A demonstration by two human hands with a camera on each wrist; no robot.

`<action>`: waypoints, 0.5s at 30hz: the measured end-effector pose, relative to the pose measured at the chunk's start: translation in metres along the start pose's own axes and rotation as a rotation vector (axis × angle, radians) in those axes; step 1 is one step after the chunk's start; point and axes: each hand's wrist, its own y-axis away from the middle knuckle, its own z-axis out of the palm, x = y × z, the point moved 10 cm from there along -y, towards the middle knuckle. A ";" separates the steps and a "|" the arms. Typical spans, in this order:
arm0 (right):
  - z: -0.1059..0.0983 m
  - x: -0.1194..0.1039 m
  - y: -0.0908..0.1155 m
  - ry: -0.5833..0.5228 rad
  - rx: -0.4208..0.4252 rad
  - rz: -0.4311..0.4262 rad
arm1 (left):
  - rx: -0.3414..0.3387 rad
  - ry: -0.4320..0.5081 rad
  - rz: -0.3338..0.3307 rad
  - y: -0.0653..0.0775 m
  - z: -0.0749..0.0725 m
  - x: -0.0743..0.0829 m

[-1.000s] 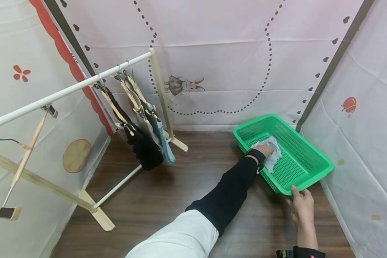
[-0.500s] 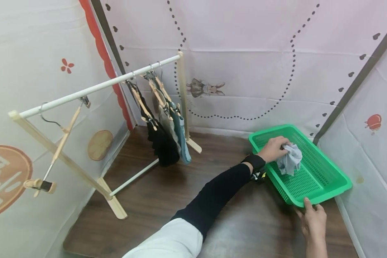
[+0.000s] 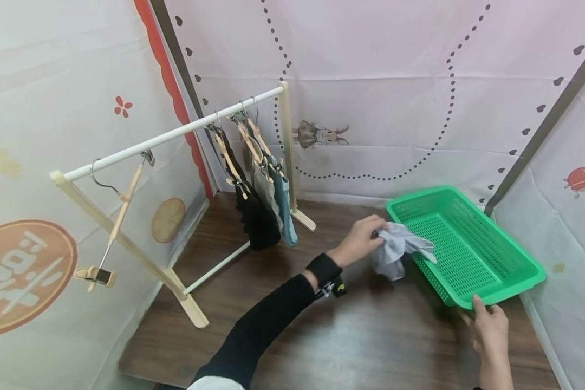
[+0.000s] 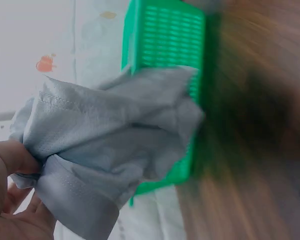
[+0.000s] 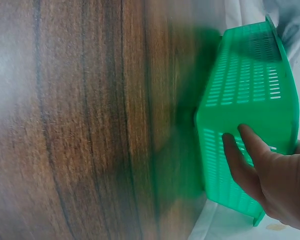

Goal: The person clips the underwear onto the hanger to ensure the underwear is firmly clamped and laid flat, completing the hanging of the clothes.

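A crumpled light grey garment (image 3: 394, 250), with stitched edges in the left wrist view, hangs from my left hand (image 3: 358, 238). Thumb and fingers pinch one end of it, and the rest droops by the left rim of the green plastic basket (image 3: 468, 260). No other cloth shows inside the basket. At the basket's near corner, my right hand (image 3: 489, 329) grips the rim, its thumb on top. In the right wrist view, its fingers (image 5: 238, 162) lie against the outer wall.
A clothes rack (image 3: 175, 132) with a white bar stands to the left. Black trousers (image 3: 259, 219), a grey garment and a blue garment (image 3: 285, 208) hang from clip hangers at its far end. A bare hanger (image 3: 124, 208) hangs nearer. Printed fabric walls border the brown wooden surface (image 3: 370, 336).
My left hand has lifted the grey garment out of the basket and carried it left over the rim. The right hand stays at the basket's near corner. The head view has turned left.
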 end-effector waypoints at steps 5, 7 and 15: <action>0.002 0.003 0.000 -0.031 -0.004 -0.005 | 0.020 -0.012 -0.090 0.054 -0.012 -0.026; 0.002 0.004 -0.001 -0.024 -0.002 -0.002 | 0.001 -0.022 -0.134 0.072 -0.013 -0.037; -0.004 -0.001 -0.006 -0.157 -0.021 0.000 | -0.204 -0.048 -0.275 0.125 -0.004 -0.073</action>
